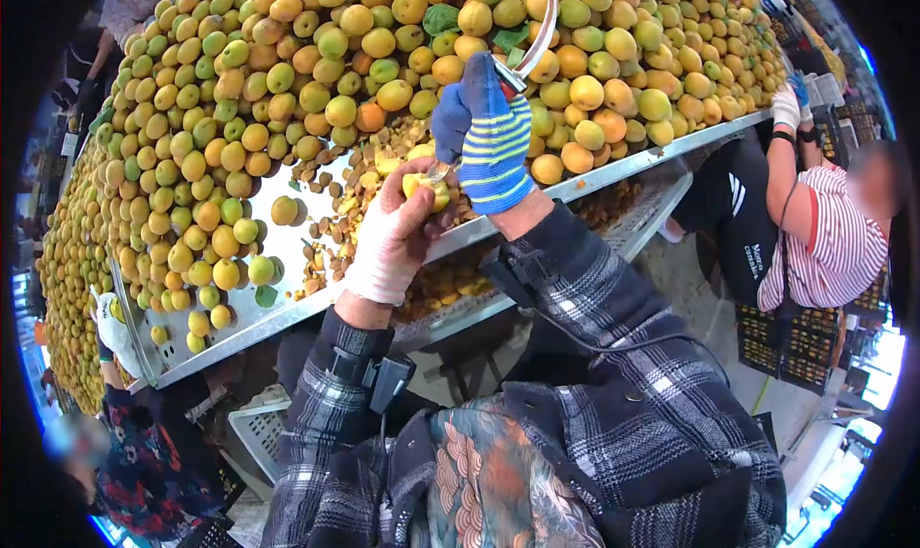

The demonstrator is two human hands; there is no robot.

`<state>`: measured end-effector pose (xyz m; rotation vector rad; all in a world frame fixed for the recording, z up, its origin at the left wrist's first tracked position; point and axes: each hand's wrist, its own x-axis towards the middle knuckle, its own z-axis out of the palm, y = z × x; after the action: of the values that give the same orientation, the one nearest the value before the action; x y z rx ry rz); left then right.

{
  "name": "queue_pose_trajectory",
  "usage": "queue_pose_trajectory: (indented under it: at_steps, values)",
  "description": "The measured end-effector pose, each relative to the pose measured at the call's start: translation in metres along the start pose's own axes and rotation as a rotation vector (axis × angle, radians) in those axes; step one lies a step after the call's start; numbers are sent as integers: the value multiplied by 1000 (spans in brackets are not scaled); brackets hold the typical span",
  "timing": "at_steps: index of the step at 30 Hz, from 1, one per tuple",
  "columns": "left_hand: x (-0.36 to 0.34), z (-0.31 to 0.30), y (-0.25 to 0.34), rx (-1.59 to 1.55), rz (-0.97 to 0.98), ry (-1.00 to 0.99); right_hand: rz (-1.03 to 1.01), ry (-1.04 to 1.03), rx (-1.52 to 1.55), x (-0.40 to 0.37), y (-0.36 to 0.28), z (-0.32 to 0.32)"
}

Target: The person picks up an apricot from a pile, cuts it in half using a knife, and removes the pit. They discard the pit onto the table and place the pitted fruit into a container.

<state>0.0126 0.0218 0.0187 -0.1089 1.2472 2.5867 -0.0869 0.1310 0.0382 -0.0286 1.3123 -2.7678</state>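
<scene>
Between the left fingertips: an apricot (425,190), pale yellow, pinched from below and the side by the left hand (391,241) in a white glove, fingers closed narrow round the fruit.
Above the fruit: the right hand (489,141), in a blue glove with yellow stripes, is wrapped tight on a pitting tool (525,55). The metal tip meets the apricot just beside the left thumb, and the curved metal end sticks up past the knuckles.
Risk, slip: the tip could skid off skin or stone into the left fingers, I judge, since they sit right against the point of entry.
Risk, drop: the fruit is gripped only at the fingertips, so a hard twist could squeeze it out toward the crate (460,316) below the wrists.
Risk, snag: a black wrist unit (508,272) and its cable (623,342) hang behind the right hand and could catch on the table edge (661,155).
Beyond the fingers: loose pits (331,227) on bare metal, then a heap of apricots (287,79).
Far right of the fingers: a co-worker (824,232) in a striped shirt, with a white-gloved hand (786,105) at the table.
Writing: white lettering (757,256) on the co-worker's dark garment, too small to read, with slanted white stripes above it. Nothing else is legible.
</scene>
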Motion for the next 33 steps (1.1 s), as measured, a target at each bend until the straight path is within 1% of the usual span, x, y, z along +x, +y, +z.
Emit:
queue_pose_trajectory:
  at_steps: [1,2,3,4,6,7,8,9,10,12,13,14,15,16,17,18,19,20,21,22,24,26,27,29,33]
  values:
    - [1,0,0,-41,15,6,-86,17,-66,2,3,-1]
    - [0,-1,0,-84,30,15,-83,16,-67,1,5,-5]
    - [2,-2,-3,-159,63,28,-26,14,-6,-3,-3,0]
    - [4,-7,-6,-158,68,31,30,13,56,-5,-9,4]
    - [6,-14,-6,-314,-8,118,180,-53,20,-4,-23,4]
    - [7,-12,-1,-336,-84,241,164,-56,-138,-2,-21,6]
    - [10,-17,0,-329,-75,244,146,-57,-294,-1,-18,7]
    - [13,-24,-2,-377,-39,226,163,-81,-318,-5,-14,7]
    - [16,-31,-4,-425,-4,205,71,-52,-441,-12,-7,10]
    - [18,-41,-4,-479,6,203,232,-182,-439,-20,-8,5]
    - [19,-43,-1,-505,9,197,142,-255,-545,-20,1,-3]
    - [20,-45,3,-530,16,191,-19,-297,-703,-18,13,-13]
    - [21,-43,4,-542,76,155,-112,-347,-799,-22,10,-12]
    - [22,-42,6,-536,88,156,-207,-394,-893,-27,6,-10]
    - [22,-42,8,-483,109,229,-185,-416,-1046,-26,16,-18]
    - [22,-41,10,-432,130,301,-231,-456,-1083,-27,18,-15]
    - [22,-41,11,-429,138,303,-226,-501,-1115,-31,16,-16]
    - [23,-41,12,-385,126,351,-220,-544,-1147,-37,13,-17]
    - [23,-42,12,-343,112,398,-219,-581,-1302,-41,7,-13]
    - [23,-42,12,-302,97,445,-212,-595,-1392,-42,12,-16]
    - [22,-47,12,-303,75,444,-182,-616,-1458,-43,13,-16]
    - [23,-49,11,-309,14,504,-182,-610,-1476,-44,10,-12]
    - [22,-44,14,-311,13,502,-184,-604,-1494,-45,8,-10]
    - [20,-32,18,-272,180,399,-190,-588,-1509,-47,8,-6]
    - [21,-25,22,-337,196,427,-281,-508,-1432,-52,7,-1]
